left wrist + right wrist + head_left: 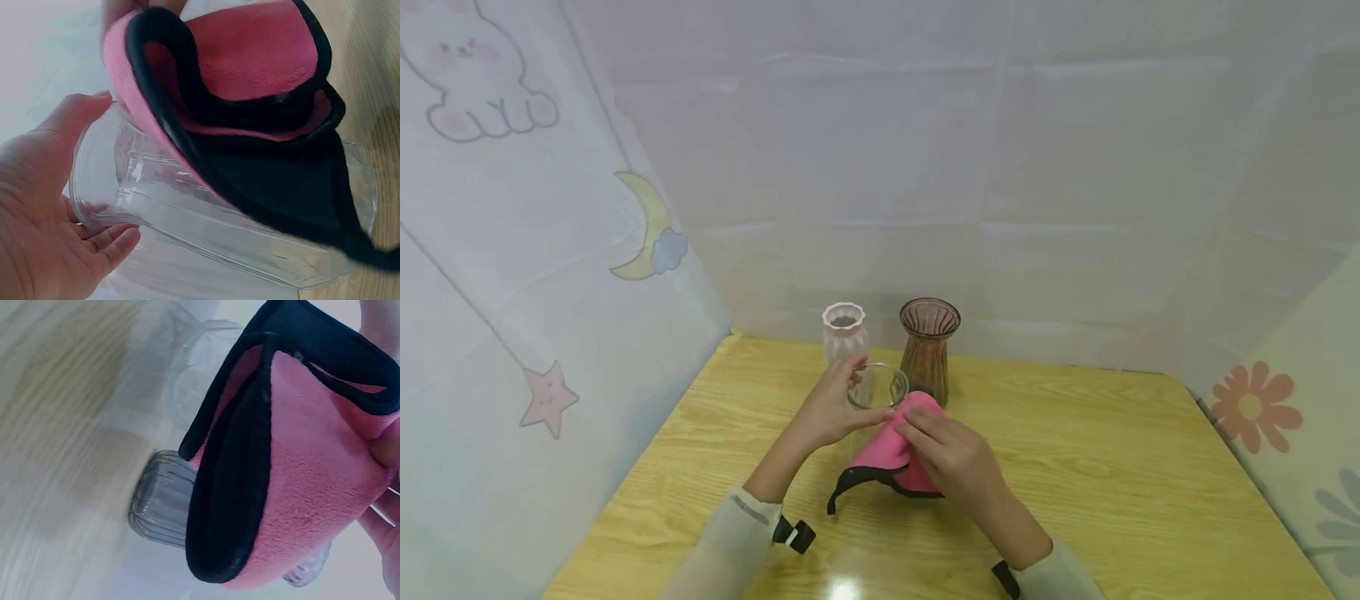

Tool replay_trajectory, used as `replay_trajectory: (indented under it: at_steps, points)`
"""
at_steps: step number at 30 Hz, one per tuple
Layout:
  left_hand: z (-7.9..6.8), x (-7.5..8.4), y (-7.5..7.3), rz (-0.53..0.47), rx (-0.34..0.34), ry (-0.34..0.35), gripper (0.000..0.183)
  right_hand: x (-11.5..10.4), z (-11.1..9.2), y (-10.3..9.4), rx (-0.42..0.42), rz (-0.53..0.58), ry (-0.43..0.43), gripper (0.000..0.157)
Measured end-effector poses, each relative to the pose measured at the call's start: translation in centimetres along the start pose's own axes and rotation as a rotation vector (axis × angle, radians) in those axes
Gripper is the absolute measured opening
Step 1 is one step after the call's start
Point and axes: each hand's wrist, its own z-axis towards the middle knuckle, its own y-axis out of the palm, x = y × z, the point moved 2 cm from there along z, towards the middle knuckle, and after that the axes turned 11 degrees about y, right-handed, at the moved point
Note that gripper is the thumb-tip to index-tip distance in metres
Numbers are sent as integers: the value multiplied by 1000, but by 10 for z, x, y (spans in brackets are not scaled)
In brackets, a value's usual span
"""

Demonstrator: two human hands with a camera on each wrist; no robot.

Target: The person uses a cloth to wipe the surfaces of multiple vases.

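A clear glass vase (874, 392) stands upright on the table, its lower part partly hidden by a pink cloth (886, 450) with black edging. My left hand (833, 407) holds the vase at its rim, thumb on the near side and fingers round the far side. In the left wrist view the ribbed glass (140, 194) shows between thumb and fingers. My right hand (958, 460) pinches the bunched cloth against the right side of the vase near the rim. The cloth's black-edged lower end hangs loose in front of the glass.
Behind the clear vase stand a pale vase (845, 337) with a scalloped rim, on the left, and a ribbed brown glass vase (927, 362), on the right. The wooden table (1075, 467) meets a fabric-covered wall (1045, 283) at the back.
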Motion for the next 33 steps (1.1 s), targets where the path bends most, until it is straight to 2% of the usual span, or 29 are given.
replay_trajectory:
  at_steps: [9, 15, 20, 28, 33]
  points:
    - [1, 2, -4, 45, -42, 29, 94, 6, -9, 17, -38, 16, 18, 37]
    - [4, -2, -8, -8, -75, 60, 93, 6, -15, 22, -77, 36, 14, 21]
    - [7, -6, -12, -50, -110, 73, 90, 3, -18, 25, -117, 34, 36, 32]
    - [12, -14, -16, -114, -180, 104, 89, -1, -25, 27, -174, 24, 71, 33]
    - [18, -21, -20, -181, -249, 132, 89, -4, -30, 29, -204, 15, 73, 35]
